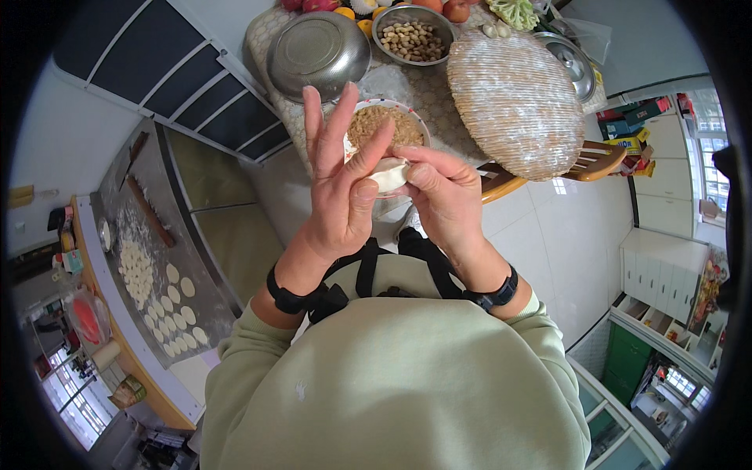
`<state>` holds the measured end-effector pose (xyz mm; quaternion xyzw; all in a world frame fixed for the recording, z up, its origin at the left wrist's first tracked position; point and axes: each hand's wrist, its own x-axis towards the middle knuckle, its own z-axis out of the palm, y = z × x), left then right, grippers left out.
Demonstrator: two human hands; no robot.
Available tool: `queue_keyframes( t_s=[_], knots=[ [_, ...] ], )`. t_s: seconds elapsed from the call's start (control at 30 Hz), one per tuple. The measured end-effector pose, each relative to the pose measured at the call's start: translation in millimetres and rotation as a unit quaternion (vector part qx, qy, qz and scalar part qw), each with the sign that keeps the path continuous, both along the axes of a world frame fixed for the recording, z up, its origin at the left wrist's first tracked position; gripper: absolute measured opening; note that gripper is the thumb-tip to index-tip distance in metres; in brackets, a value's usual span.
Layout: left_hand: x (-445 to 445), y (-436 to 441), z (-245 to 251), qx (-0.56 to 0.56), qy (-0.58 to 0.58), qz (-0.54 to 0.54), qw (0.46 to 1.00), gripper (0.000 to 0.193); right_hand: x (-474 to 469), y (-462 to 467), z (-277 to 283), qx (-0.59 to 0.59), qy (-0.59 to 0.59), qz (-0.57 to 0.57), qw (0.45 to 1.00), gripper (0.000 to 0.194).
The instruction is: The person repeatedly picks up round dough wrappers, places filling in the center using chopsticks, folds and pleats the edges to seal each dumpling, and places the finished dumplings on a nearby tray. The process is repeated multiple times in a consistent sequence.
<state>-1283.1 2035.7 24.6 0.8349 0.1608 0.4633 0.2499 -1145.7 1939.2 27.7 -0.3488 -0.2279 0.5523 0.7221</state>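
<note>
A white dough dumpling (pixel 390 175) is pinched between my two hands, a folded shape with its upper edge pressed together. My left hand (pixel 346 182) holds its left end with thumb and a finger, the other fingers spread upward. My right hand (pixel 443 188) grips its right end between thumb and forefinger. Just beyond the hands stands a bowl of brown minced filling (pixel 382 124), partly hidden by my left fingers. To the right of the bowl lies a round, ribbed stalk tray (pixel 517 106) dusted with flour.
On the patterned tablecloth (pixel 432 88) stand an upturned metal basin (pixel 317 53), a steel bowl of peanuts (pixel 414 42), a metal lid (pixel 567 61) and fruit. A wooden chair (pixel 596 161) is at the right. Left, a floured counter holds dough rounds (pixel 176 320), dough pieces (pixel 136 270) and a rolling pin (pixel 150 211).
</note>
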Motion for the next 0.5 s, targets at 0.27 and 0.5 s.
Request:
queue_keyframes(
  t_s=[0.27, 0.5],
  knots=[
    [4, -7, 16, 0.023, 0.032, 0.013, 0.999, 0.045, 3, -2, 14, 0.074, -0.183, -0.078, 0.977, 0.016],
    [6, -11, 18, 0.054, 0.033, 0.043, 0.997, 0.044, 2, 1, 22, 0.105, -0.283, -0.086, 0.949, 0.015]
  ],
)
